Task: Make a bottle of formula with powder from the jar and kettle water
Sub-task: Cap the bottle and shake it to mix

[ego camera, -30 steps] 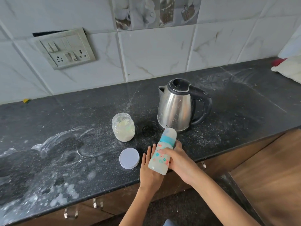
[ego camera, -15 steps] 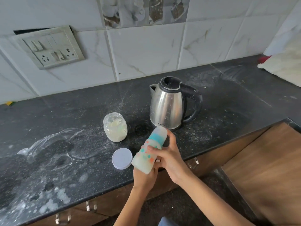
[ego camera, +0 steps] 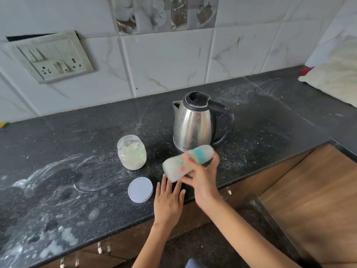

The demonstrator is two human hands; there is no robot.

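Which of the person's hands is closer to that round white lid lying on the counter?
Left. The left hand lies flat on the counter just right of the white lid, not touching it. The right hand is farther right, holding the tilted bottle above the counter.

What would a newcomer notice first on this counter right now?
The blurred baby bottle, tipped nearly sideways in the right hand near the counter's front edge, with the left hand flat below it. Behind stands a steel kettle; to its left an open jar of powder, with its lid lying in front.
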